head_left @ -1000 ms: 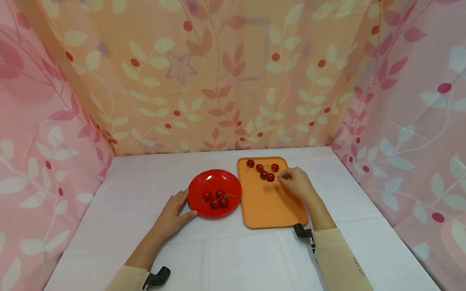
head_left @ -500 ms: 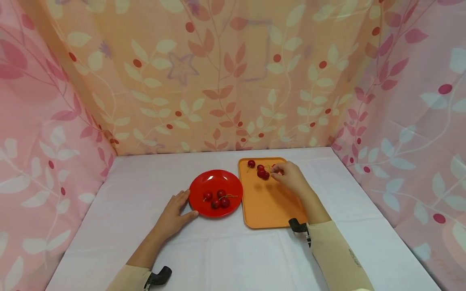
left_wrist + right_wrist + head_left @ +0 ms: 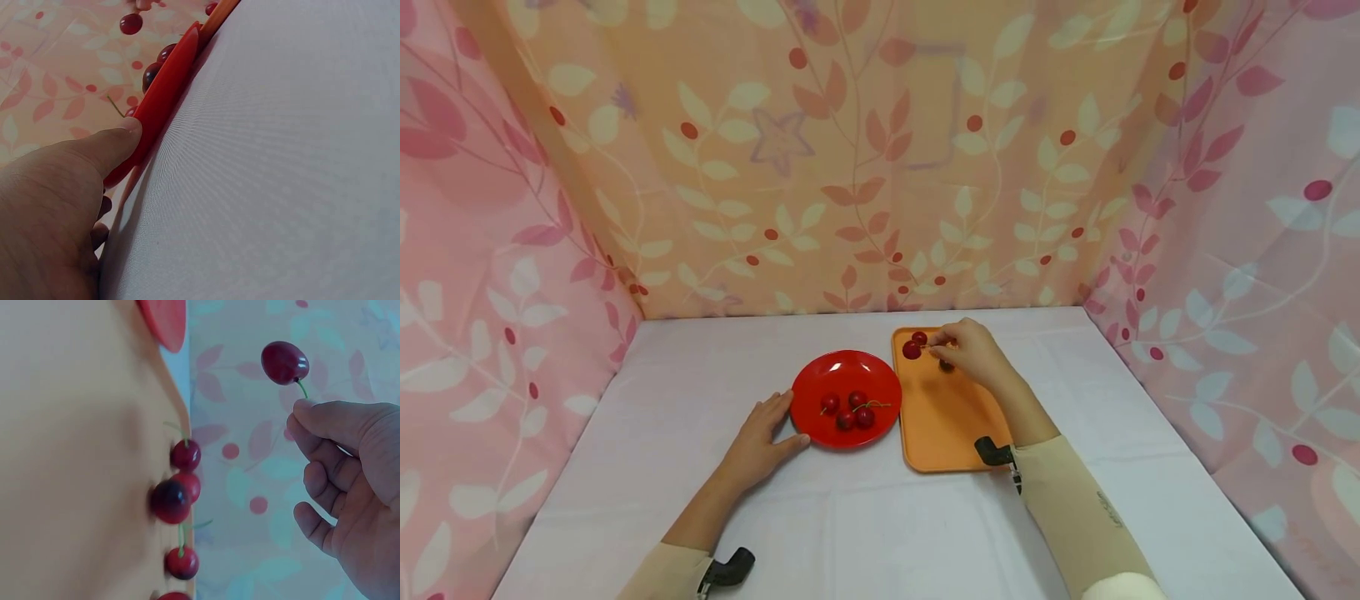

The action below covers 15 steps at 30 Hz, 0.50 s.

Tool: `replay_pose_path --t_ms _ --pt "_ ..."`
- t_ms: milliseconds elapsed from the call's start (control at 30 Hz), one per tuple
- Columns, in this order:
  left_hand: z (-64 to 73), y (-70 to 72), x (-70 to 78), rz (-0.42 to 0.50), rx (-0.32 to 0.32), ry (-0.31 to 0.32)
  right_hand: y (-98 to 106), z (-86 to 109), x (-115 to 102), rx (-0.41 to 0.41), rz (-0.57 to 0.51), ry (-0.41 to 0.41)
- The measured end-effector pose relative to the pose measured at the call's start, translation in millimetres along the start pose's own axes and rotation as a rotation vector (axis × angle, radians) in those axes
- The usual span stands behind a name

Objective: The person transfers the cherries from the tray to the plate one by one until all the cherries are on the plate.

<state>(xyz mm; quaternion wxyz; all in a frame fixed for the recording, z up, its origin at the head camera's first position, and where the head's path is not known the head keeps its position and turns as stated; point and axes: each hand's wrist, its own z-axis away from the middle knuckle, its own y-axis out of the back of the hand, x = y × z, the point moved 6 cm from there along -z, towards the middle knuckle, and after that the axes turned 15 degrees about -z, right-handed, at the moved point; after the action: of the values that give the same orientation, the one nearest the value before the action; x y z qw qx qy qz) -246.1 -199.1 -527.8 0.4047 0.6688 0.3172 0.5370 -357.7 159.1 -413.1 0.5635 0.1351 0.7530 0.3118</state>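
My right hand (image 3: 973, 354) pinches a dark red cherry (image 3: 285, 362) by its green stem between thumb and forefinger. This cherry hangs in the air above the far left part of the orange tray (image 3: 943, 429). Several other cherries (image 3: 185, 455) lie on the tray, partly hidden by the hand in the head view. My left hand (image 3: 763, 442) touches the left rim of the red plate (image 3: 812, 379), its fingers along the side and its thumb at the near edge. Several cherries (image 3: 846, 420), some with stems, lie in that plate.
A white cloth (image 3: 865, 533) covers the table under plate and tray, which stand side by side. Floral curtains (image 3: 850, 167) enclose the back and both sides. A black wrist device (image 3: 994, 451) sits at the right sleeve (image 3: 1071, 500), another (image 3: 730, 568) at the left.
My right hand has lifted a cherry by its stem and moved left over the tray, toward the plate. The left hand stays on the plate's rim.
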Motion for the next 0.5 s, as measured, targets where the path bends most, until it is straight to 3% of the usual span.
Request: replay_pose_path --t_ms 500 --pt "-1.2 -1.1 -1.3 0.007 0.011 -0.009 -25.8 -28.2 -42.1 -0.111 0.040 0.133"
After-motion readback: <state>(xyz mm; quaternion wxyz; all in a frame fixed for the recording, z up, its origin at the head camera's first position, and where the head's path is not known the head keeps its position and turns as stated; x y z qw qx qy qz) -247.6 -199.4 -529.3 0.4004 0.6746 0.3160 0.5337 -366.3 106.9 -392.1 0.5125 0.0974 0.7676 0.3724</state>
